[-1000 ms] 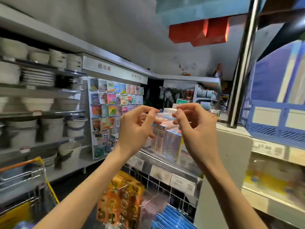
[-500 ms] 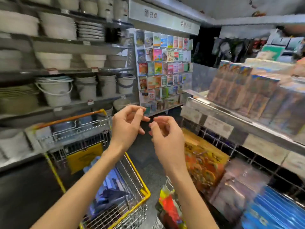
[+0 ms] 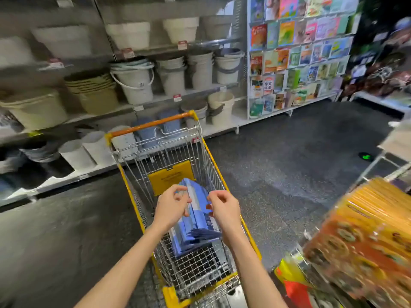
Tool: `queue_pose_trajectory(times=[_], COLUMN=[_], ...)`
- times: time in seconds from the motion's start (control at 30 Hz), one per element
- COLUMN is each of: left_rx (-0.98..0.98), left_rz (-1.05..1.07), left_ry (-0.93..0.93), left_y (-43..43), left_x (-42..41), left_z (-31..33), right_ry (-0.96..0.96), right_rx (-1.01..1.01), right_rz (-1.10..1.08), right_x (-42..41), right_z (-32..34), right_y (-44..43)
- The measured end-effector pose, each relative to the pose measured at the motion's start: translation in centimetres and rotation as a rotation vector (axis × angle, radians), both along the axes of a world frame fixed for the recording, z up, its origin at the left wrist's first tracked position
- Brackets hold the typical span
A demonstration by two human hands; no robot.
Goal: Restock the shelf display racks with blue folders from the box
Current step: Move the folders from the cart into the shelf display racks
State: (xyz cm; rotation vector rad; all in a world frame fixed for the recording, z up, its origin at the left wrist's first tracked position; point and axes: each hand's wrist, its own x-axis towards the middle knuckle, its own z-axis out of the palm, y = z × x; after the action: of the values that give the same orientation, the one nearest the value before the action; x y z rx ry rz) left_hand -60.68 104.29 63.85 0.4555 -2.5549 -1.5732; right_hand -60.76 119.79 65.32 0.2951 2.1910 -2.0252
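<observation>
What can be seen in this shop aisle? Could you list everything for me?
shopping cart: one, wire with a yellow frame and orange handle, middle of the aisle
blue folders: a stack, count unclear, blue, lying in the cart
panel: one, yellow, inside the cart at its far end
buckets and tubs: many, white, beige and grey, on the shelves at left
books: many, mixed colours, on the white rack at upper right
packs: several, orange, blurred, lower right
floor: one, dark and speckled, under everything
left hand: one, fingers curled, over the folders; contact unclear
right hand: one, fingers curled, over the folders; contact unclear
</observation>
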Motion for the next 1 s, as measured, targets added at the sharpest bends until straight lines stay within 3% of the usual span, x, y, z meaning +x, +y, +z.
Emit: queue_pose_trajectory(times=[0.17,0.37,0.7,0.9,1.0], left_rx=[0.094,0.195,0.19,0.125,0.201], left_rz=[0.086,0.116,-0.039,-0.01,0.052], left_ry=[-0.151,-0.333,-0.652,-0.732,-0.738], left_y=[-3.3,-6.9,-9.2,-9.1,-8.1], left_x=[-4.2,-11.9,-24.1,-26.6,-27.0], left_z=[-5.2,-12.6,-25.2,-28.8,-29.1], right_ry=[-0.204,-0.34,-0.509,-0.616,-0.671], right_rx=[-0.052,0.085,0.243,0.276,0.254], right_rz=[-0.003,-0.046,-0.109,-0.12,-0.115], right_x=[-4.3,-10.2,-17.7,-20.8,-20.9], right_z=[-5.9,-14.1,-22.4,-27.2,-28.0], right_y=[-1.8,-5.5,-10.6,-12.1,-12.4])
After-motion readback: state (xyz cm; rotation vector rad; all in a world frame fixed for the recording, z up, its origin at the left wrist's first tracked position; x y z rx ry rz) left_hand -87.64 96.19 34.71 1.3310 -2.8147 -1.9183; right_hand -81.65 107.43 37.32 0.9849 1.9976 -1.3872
